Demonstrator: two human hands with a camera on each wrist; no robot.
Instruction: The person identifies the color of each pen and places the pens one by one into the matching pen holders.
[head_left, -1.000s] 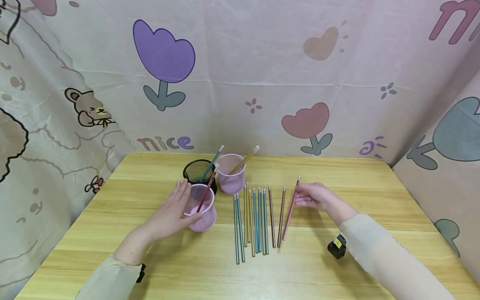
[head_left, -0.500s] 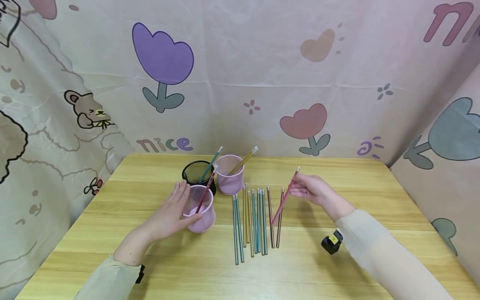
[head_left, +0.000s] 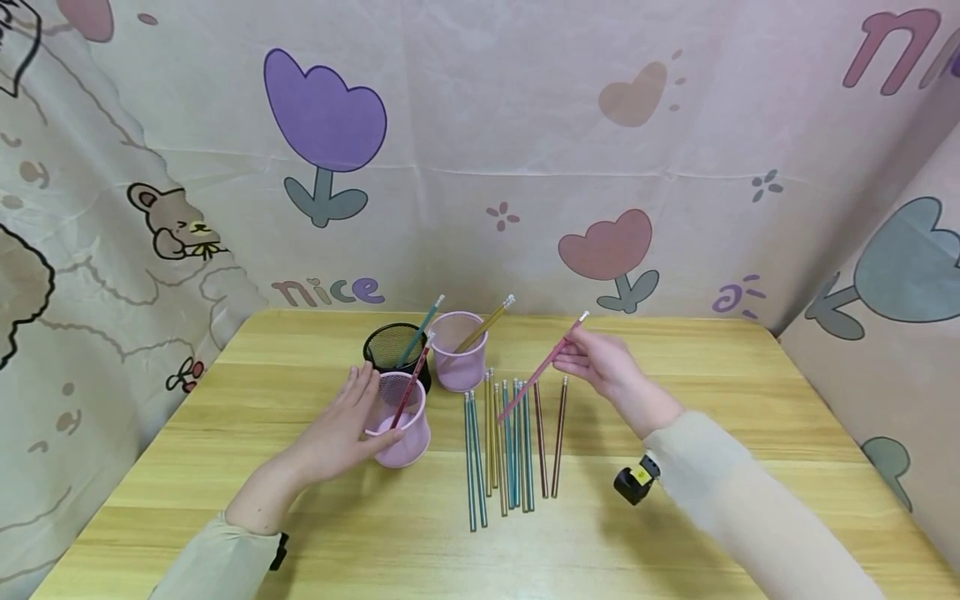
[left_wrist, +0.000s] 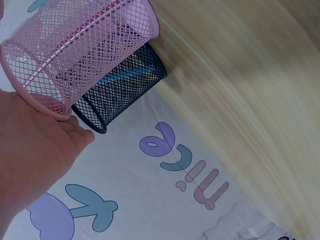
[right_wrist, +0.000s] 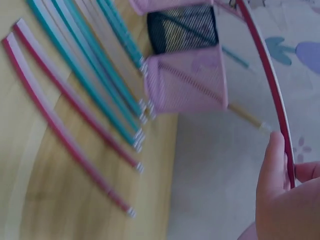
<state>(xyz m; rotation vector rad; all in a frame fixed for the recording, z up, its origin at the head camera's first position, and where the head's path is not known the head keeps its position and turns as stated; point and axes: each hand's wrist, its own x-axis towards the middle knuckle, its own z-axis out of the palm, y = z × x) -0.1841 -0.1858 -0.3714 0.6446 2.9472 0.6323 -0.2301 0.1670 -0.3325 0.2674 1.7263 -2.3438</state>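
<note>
My left hand rests against the rim of the front pink mesh cup, fingers extended at its far left, thumb at the near side. A red pencil leans in that cup. My right hand pinches a pinkish-red pencil near its eraser end, holding it tilted above the row, lower end toward the left. In the right wrist view, thumb and fingers meet on this pencil. Under it lie teal pencils, gold pencils and two dark red pencils.
Behind the front cup stand a black mesh cup with a teal pencil and another pink mesh cup with a gold pencil. A patterned cloth hangs behind the wooden table.
My right hand has lifted the pinkish-red pencil off the right end of the row and carried it left, tilting it more. The left hand and cups stay in place.
</note>
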